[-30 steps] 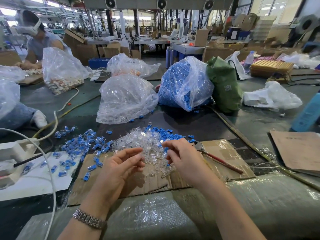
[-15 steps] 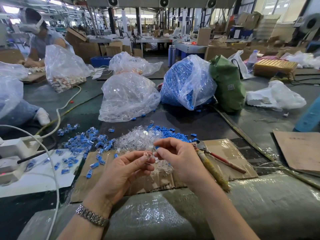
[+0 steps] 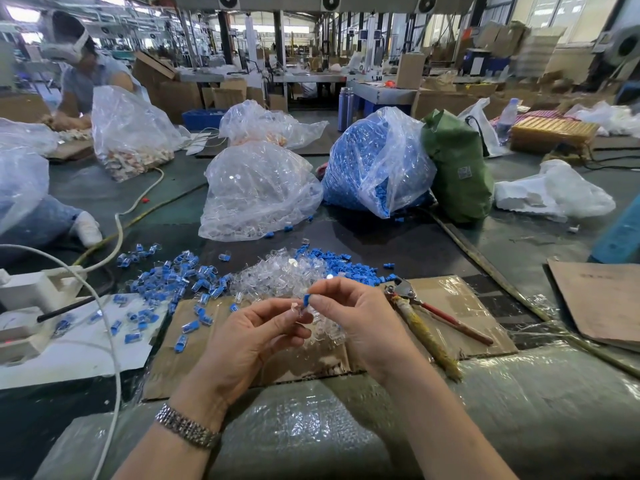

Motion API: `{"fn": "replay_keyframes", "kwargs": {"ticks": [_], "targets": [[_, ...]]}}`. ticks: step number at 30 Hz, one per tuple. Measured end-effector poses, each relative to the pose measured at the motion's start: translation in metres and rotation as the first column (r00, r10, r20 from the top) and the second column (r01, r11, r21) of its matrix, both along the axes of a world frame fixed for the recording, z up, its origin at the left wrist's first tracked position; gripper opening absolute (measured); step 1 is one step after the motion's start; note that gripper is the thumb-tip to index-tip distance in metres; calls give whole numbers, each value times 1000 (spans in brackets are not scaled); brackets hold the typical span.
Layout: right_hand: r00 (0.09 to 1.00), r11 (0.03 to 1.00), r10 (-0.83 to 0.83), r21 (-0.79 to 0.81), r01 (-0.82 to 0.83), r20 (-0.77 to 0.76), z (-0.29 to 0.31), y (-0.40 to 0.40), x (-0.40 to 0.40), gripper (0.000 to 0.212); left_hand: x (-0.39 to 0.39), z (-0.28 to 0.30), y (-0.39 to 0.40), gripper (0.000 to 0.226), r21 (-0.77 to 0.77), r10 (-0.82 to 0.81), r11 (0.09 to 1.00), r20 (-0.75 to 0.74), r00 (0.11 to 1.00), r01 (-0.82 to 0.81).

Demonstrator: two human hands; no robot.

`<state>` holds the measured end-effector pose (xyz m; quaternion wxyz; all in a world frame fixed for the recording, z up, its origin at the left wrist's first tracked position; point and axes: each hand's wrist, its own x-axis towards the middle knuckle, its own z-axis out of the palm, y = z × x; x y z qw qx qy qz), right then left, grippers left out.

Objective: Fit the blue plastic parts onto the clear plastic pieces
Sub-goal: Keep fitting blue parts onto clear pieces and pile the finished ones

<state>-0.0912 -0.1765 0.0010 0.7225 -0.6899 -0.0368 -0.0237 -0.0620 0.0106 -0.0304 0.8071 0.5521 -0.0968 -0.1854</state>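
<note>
Above the flat brown cardboard sheet (image 3: 450, 299), the left hand (image 3: 249, 337) pinches a small clear plastic piece (image 3: 297, 309); the right hand (image 3: 360, 317) pinches a small blue plastic part (image 3: 306, 299) against it.

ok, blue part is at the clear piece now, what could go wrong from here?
1. The right hand pinches the blue part only at its fingertips beside the clear piece in the left hand; a skewed push may pop it loose.
2. A dropped piece would likely vanish into the clear pile right below.
3. Finished pieces lie loose near the white cable; a snag might scatter them.
</note>
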Motion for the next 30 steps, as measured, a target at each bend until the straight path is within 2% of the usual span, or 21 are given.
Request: {"fn": "replay_keyframes", "kwargs": {"ticks": [4, 14, 22, 24, 26, 28, 29, 30], "targets": [[999, 988, -28, -152, 31, 22, -4, 4, 0, 5, -3, 2, 0, 27, 16, 14, 1000, 10, 1000, -14], [999, 951, 23, -309, -9, 43, -4, 7, -5, 12, -8, 7, -2, 25, 6, 30, 1000, -6, 1000, -30], [992, 785, 17, -616, 62, 122, -2, 8, -7, 9, -8, 7, -1, 36, 68, 27, 997, -7, 1000, -27], [990, 776, 40, -628, 54, 135, -1, 7, -7, 8, -8, 8, -1, 37, 74, 25, 997, -4, 1000, -25], [991, 831, 54, -555, 24, 124, 2, 1, -9, 9, -8, 8, -1, 36, 59, 21, 998, -8, 1000, -21], [990, 845, -8, -529, 82, 142, 5, -11, -9, 16, -8, 7, -1, 30, 37, 25, 999, -21, 999, -25], [983, 791, -87, -588, 167, 163, 5, -20, -7, 20, -7, 7, -1, 26, 25, 33, 999, -31, 999, -33], [969, 680, -179, -690, 247, 171, 5, -30, -4, 28, -7, 7, -2, 24, 20, 42, 999, -37, 998, -41]]}}
